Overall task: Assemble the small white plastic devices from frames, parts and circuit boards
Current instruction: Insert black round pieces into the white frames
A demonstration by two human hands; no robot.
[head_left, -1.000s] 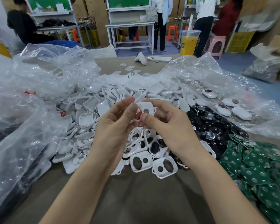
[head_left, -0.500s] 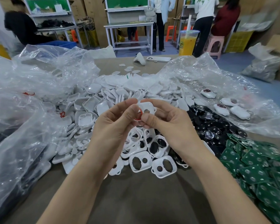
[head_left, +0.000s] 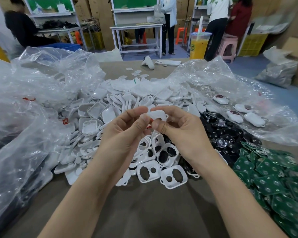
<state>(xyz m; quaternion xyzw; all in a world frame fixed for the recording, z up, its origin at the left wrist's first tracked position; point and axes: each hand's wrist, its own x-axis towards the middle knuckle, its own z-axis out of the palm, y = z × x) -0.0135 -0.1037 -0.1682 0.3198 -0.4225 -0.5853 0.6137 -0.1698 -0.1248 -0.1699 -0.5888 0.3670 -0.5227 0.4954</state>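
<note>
Both hands hold one small white frame above the heap of parts. My left hand pinches its left end between thumb and fingers, where a small red part shows. My right hand grips the frame's right side, thumb in front. Below the hands lie loose white frames with two holes. White shells pile up at the left. Black round parts lie at the right, green circuit boards nearer the right edge.
Crumpled clear plastic bags flank the heap on both sides; the right bag holds finished white devices. A yellow drink cup stands at the table's far edge. People stand at benches beyond. Brown tabletop lies near me.
The frame has tipped so its upper rim faces me, and less of the red part shows. The hands stay together at the same spot.
</note>
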